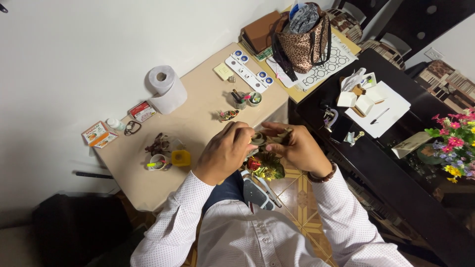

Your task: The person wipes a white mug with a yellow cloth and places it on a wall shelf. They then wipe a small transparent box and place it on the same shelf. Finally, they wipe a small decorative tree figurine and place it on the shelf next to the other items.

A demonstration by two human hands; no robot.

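Going L to R across the desk: small orange-and-white carton (99, 133) at the far left edge, a little white bottle (115, 124) next to it, then the toilet roll (167, 89) standing against the wall. Closer to the body there's a small cup (157, 161) and a yellow pot (180, 158), both sitting on the beige table (208, 99), near the left hand but not touching it.

Left hand (225, 152) is curled in, fingers pinched narrow on the left end of a small dark greenish piece (258, 139). Can't tell exactly what the piece is, it's mostly hidden by fingers. It's held up in the air over the table edge, right between the two hands, w/ its long axis running roughly side to side, hand to hand. Both hands are equally close imo, each has an end.

Right hand (299, 148) is closed on the other end, thumb and forefinger tight, wooden bead bracelet (322, 175) on that wrist. Just below the hands, apart from them, sits a little bunch of red and yellow flowers (266, 166).

Further right: leopard-print bag (303, 44) at the back, then the dark table (396, 173) w/ white papers (383, 111), and a pot of pink and yellow flowers (455, 143) at the far right edge.
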